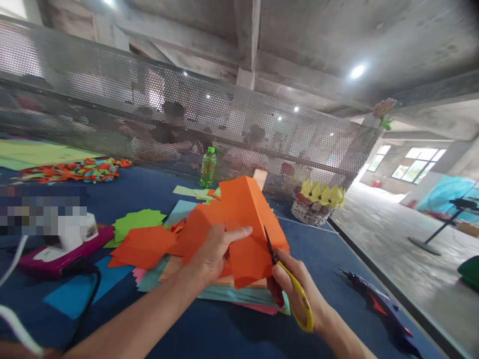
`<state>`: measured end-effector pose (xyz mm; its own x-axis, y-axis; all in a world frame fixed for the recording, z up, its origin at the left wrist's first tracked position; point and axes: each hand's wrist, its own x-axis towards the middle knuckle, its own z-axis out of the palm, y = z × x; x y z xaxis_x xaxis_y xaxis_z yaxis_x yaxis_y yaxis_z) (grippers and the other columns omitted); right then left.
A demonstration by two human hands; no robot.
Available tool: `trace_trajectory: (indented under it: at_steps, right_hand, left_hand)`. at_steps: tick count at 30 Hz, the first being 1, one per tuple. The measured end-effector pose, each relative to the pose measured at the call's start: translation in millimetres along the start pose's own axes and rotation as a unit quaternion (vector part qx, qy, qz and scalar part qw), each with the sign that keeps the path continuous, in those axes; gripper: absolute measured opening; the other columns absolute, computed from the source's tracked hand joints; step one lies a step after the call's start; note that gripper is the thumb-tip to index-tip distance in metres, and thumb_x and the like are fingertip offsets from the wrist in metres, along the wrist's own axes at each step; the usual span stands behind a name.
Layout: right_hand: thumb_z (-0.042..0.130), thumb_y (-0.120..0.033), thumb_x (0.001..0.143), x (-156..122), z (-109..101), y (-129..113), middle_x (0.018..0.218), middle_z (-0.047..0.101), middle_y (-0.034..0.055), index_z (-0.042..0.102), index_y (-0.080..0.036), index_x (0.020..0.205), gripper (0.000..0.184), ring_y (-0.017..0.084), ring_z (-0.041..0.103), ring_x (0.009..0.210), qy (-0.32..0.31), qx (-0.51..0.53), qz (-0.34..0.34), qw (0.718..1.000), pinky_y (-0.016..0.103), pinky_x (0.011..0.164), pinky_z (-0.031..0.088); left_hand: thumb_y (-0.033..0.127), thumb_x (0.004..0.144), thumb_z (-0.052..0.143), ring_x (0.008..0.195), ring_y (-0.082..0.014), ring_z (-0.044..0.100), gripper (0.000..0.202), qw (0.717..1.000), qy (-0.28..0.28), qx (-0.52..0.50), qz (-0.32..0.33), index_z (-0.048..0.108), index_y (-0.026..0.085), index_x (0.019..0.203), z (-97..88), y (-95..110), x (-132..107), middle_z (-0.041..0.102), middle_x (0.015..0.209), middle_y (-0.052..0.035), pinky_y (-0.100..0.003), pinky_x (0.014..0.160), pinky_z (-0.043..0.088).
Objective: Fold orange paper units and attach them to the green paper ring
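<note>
My left hand grips a sheet of orange paper, its thumb flat on top and the other fingers hidden behind. The sheet is creased lengthwise and held up off the pile. In my right hand is a pair of scissors with yellow handles; a dark blade lies against the right part of the orange sheet. Whether the blades are apart I cannot tell. Underneath lies a stack of coloured paper in orange, pale blue and pink. Cut orange pieces and green pieces lie to the left.
A green bottle stands behind the paper, before a perforated metal screen. To the right are a woven basket and a glue gun. A pink power strip with cables and a heap of paper scraps lie left.
</note>
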<state>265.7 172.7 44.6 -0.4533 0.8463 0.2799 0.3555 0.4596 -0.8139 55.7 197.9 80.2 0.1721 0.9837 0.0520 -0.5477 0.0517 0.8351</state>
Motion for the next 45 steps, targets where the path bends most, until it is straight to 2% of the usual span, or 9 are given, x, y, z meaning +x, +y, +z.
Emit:
trace_trajectory:
  at_steps: [5, 13, 21, 26, 37, 45]
  right_hand:
    - [0.043, -0.057, 0.1, 2.1, 0.1, -0.2, 0.059, 0.055, -0.0033, 0.045, -0.022, 0.08, 0.04, 0.01, 0.047, 0.047, -0.003, -0.021, -0.001, 1.0, 0.025, 0.048, 0.031]
    - [0.042, -0.062, 0.098, 3.6, -0.2, -18.1, 0.064, 0.054, -0.0023, 0.048, -0.02, 0.086, 0.044, 0.012, 0.046, 0.055, -0.019, -0.054, -0.026, 0.998, 0.027, 0.053, 0.032]
    - [0.045, -0.061, 0.097, 2.0, 2.5, -7.4, 0.062, 0.052, -0.0036, 0.047, -0.021, 0.084, 0.042, 0.01, 0.043, 0.05, -0.006, -0.042, -0.013, 0.999, 0.025, 0.049, 0.031]
    - [0.045, -0.058, 0.098, 1.5, 3.4, -5.7, 0.062, 0.054, -0.0032, 0.047, -0.021, 0.084, 0.04, 0.01, 0.046, 0.049, 0.002, -0.048, -0.01, 0.999, 0.024, 0.048, 0.032]
    - [0.044, -0.062, 0.097, 0.3, 3.8, -8.7, 0.058, 0.056, -0.0024, 0.048, -0.021, 0.081, 0.045, 0.01, 0.05, 0.044, 0.005, -0.034, 0.017, 0.999, 0.023, 0.045, 0.034]
    - [0.044, -0.061, 0.098, -2.8, 7.5, -5.6, 0.05, 0.053, -0.0046, 0.048, -0.021, 0.079, 0.045, 0.008, 0.046, 0.038, 0.018, -0.001, 0.018, 1.0, 0.02, 0.04, 0.031]
  left_hand:
    - [0.026, 0.064, 0.088, 0.097, -0.0339, 0.072, 0.043, 0.999, 0.035, -0.012, 0.019, 0.074, 0.01, 0.102, -0.8, -0.9, 2.2, 0.075, 0.112, -0.0181, -0.044, 0.087, 0.057]
    - [0.022, 0.061, 0.089, 0.095, -0.0323, 0.073, 0.051, 0.996, 0.06, -0.026, 0.053, 0.073, 0.012, 0.109, 0.4, -6.7, 2.6, 0.077, 0.108, -0.0142, -0.044, 0.088, 0.058]
    - [0.021, 0.057, 0.09, 0.088, -0.0339, 0.074, 0.046, 0.995, 0.088, -0.02, 0.042, 0.074, 0.012, 0.099, 2.7, -7.7, 2.1, 0.078, 0.101, -0.0146, -0.046, 0.081, 0.06]
    - [0.023, 0.057, 0.09, 0.085, -0.0342, 0.075, 0.041, 0.996, 0.075, -0.015, 0.038, 0.074, 0.011, 0.093, 3.0, -9.0, 2.2, 0.078, 0.096, -0.0153, -0.045, 0.079, 0.06]
    - [0.025, 0.058, 0.09, 0.09, -0.0353, 0.074, 0.045, 0.997, 0.066, -0.013, 0.044, 0.074, 0.01, 0.098, 4.3, -9.5, 0.9, 0.078, 0.1, -0.0166, -0.044, 0.08, 0.061]
    - [0.025, 0.058, 0.091, 0.09, -0.0347, 0.074, 0.044, 0.997, 0.067, -0.011, 0.041, 0.075, 0.01, 0.096, 5.8, -7.8, -0.4, 0.078, 0.101, -0.0166, -0.044, 0.08, 0.061]
